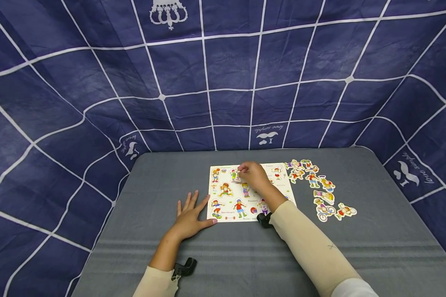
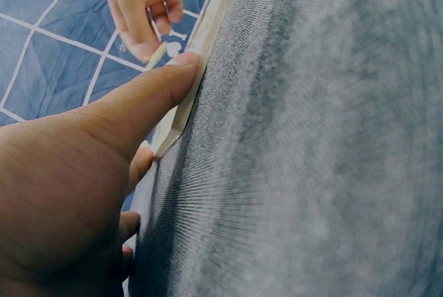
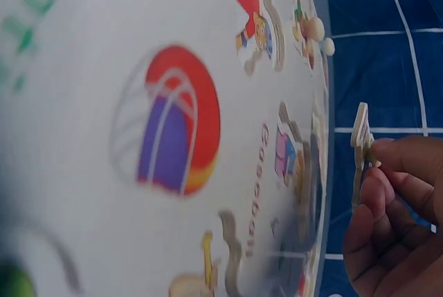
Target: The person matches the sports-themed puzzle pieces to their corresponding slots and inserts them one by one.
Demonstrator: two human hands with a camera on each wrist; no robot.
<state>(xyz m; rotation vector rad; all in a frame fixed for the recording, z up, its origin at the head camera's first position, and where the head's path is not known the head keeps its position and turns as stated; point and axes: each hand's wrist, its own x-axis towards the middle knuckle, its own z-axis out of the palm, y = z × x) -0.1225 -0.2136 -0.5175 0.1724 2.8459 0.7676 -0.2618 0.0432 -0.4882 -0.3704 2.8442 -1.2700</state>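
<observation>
A white wooden puzzle board (image 1: 230,204) with pictures of children playing sports lies on the grey table. Over its upper part my right hand (image 1: 255,177) pinches a thin puzzle piece (image 3: 360,127) between thumb and fingers. In the right wrist view that piece stands on edge, clear of the board; its picture is mostly turned away. My left hand (image 1: 189,220) lies at the board's lower left corner, fingers spread. Its thumb (image 2: 169,79) rests on the near edge of the board, and the other fingers are beside the left edge.
Several loose puzzle pieces, among them a cyclist piece (image 1: 322,210) and a piece lying farthest right (image 1: 345,211), are scattered right of the board. A blue curtain (image 1: 230,107) with white lines surrounds the grey table (image 1: 238,255) at the back and sides.
</observation>
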